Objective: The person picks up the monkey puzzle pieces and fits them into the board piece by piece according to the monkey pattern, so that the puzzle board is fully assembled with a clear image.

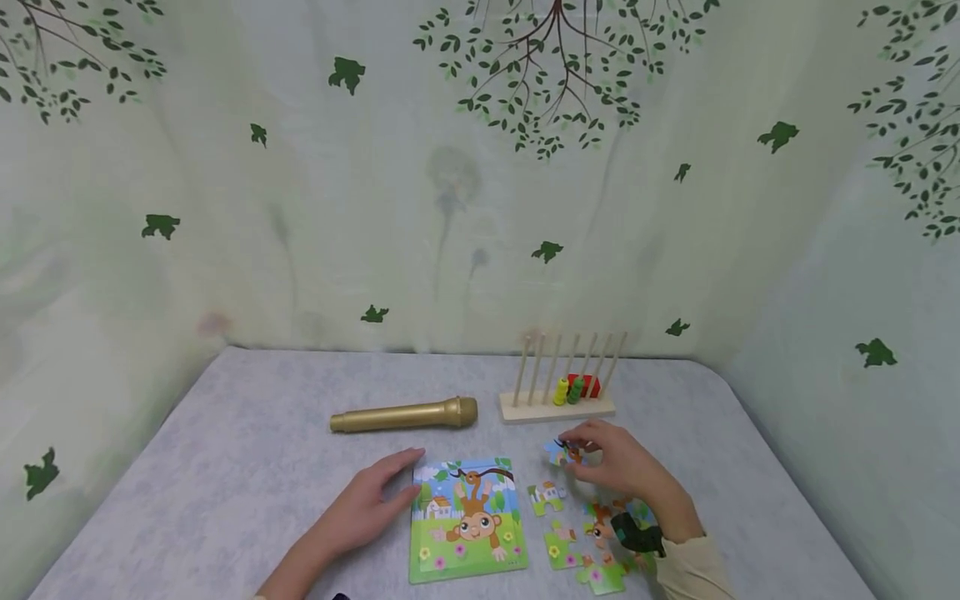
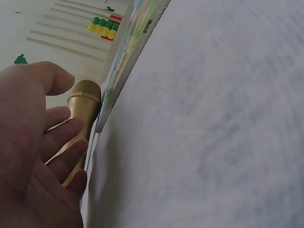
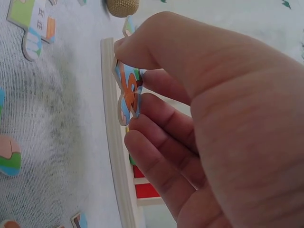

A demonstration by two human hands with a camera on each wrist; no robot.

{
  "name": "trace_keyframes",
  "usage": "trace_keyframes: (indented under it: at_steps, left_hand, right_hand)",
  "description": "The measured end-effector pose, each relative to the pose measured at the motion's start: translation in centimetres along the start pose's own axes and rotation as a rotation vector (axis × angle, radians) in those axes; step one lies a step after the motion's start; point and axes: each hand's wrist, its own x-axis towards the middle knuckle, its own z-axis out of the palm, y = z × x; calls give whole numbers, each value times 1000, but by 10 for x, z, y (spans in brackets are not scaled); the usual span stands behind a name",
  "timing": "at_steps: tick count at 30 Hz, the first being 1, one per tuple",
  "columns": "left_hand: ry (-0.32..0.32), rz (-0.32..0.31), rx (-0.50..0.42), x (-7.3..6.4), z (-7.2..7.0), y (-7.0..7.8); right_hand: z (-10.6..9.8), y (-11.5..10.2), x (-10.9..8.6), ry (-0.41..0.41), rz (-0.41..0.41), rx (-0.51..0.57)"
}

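My right hand [image 1: 618, 458] pinches a jigsaw piece [image 3: 129, 90] between thumb and fingers, above the table on the right. Blue sky and an orange-brown shape are printed on that piece. A square picture board [image 1: 438, 533] with a hanging monkey lies in front of me. Against its left edge rests my left hand [image 1: 363, 508], fingers loosely extended, holding nothing; in the left wrist view the board's side rises just past the fingertips. Several loose jigsaw pieces [image 1: 561, 546] lie right of the board, some hidden under my right wrist.
Behind the board lies a gold microphone [image 1: 405, 416]. At the back right stands a wooden peg rack [image 1: 558, 409] with yellow, green and red beads, close beyond my right hand. A leaf-printed curtain [image 1: 480, 208] rises behind the grey table [image 1: 225, 467].
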Motion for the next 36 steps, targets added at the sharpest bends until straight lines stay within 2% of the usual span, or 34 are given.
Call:
trace_keyframes:
  at_steps: [5,9,11,16,21,25,31,36]
  left_hand:
    - [3,43,38,4,2,-7]
    - [4,61,55,-2,3,-14]
    - [9,94,74,-3,2,-18]
    - [14,170,129,0,0,-18]
    - [16,168,145,-4,1,-17]
    - [30,183,167,-5,-1,-16]
    - [-14,182,162,-3,-1,-16]
    - [-19,173,164,-3,0,-15]
  right_hand:
    - [0,-5,0,13,-39,20]
    - [5,-12,1,13,-56,29]
    - [8,-15,1,19,-61,27]
    - [12,-21,4,20,-21,0]
    - [17,-27,8,-19,-36,15]
    - [23,-31,11,-10,-78,12]
    - [27,-36,15,29,-133,0]
    - [27,-41,18,4,-165,16]
